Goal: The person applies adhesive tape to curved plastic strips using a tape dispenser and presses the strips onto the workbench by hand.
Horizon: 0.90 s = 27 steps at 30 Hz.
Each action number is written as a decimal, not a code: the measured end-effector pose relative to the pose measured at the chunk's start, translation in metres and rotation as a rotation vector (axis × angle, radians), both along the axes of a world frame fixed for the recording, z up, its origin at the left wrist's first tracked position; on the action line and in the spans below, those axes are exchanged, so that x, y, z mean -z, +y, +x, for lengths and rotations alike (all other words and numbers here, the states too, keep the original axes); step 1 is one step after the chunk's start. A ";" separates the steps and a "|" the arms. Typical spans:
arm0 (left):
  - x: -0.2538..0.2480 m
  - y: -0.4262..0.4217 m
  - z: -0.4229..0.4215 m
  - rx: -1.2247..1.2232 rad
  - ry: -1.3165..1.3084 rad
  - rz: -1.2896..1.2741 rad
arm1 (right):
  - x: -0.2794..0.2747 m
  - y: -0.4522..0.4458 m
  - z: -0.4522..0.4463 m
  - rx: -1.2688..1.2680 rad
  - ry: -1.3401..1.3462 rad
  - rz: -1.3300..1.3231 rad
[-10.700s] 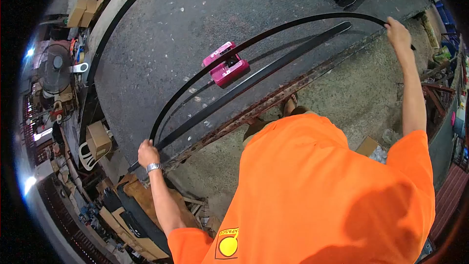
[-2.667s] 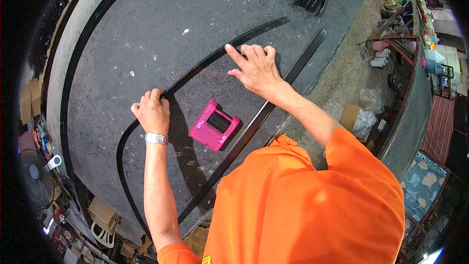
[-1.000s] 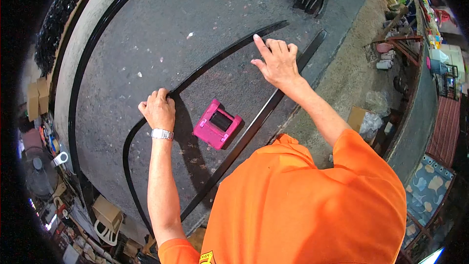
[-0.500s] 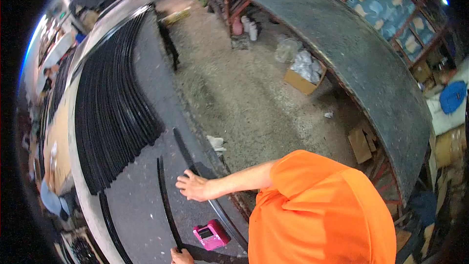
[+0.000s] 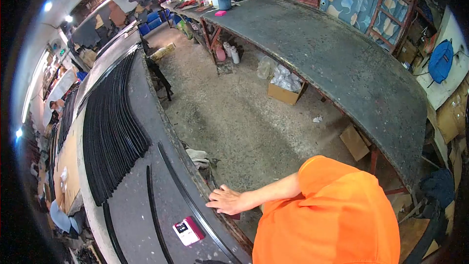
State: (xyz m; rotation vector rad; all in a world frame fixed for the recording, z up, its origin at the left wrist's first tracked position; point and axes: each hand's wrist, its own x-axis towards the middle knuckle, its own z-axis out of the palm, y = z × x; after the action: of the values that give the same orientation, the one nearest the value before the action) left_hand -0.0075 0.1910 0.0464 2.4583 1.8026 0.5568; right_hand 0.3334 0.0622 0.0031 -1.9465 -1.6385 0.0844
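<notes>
My right hand (image 5: 224,200) rests at the near edge of the dark work table (image 5: 132,203), fingers apart, with nothing visible in it. Beside it a long black strip (image 5: 191,198) runs along the table close to the edge. A second black strip (image 5: 152,210) lies farther in. Between these two sits a small pink and white device (image 5: 188,231) with a dark window. Many black strips (image 5: 112,132) are laid side by side across the table at the left. My left hand is out of the frame.
Across the concrete aisle (image 5: 229,142) stands another long dark table (image 5: 332,49). Beneath it are a cardboard box (image 5: 284,93) of plastic wrap and a brown carton (image 5: 354,143). Grey cloth (image 5: 198,158) hangs by the near table's edge. Another person (image 5: 62,215) is at the far left.
My right hand has moved from the strip near the edge to the table's edge. My left hand, at the end of the other strip before, has left the frame. The view has tilted up.
</notes>
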 end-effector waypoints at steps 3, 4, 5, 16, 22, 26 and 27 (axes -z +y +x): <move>0.022 -0.037 -0.014 0.005 0.028 -0.049 | 0.010 -0.034 -0.027 -0.074 0.006 -0.101; 0.024 -0.049 -0.021 -0.007 0.059 -0.068 | 0.013 -0.041 -0.032 -0.086 0.017 -0.149; 0.020 -0.060 -0.021 -0.038 0.059 -0.115 | 0.015 -0.046 -0.037 -0.099 0.031 -0.194; 0.026 -0.149 -0.079 -0.402 0.190 -0.249 | 0.019 -0.076 -0.021 -0.264 -0.045 -0.523; 0.017 -0.237 -0.066 -0.649 0.030 0.010 | 0.080 -0.112 0.029 -0.360 -0.083 -0.578; 0.016 -0.298 -0.050 -0.786 -0.060 -0.040 | 0.104 -0.147 0.064 -0.381 -0.066 -0.709; 0.016 -0.311 -0.050 -0.821 -0.088 -0.031 | 0.101 -0.152 0.069 -0.370 -0.075 -0.754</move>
State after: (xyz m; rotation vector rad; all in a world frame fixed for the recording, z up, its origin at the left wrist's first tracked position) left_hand -0.0578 -0.1199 0.0304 1.5438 2.6991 0.6290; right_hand 0.4023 -0.0897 -0.0976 -2.1272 -2.2127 0.8956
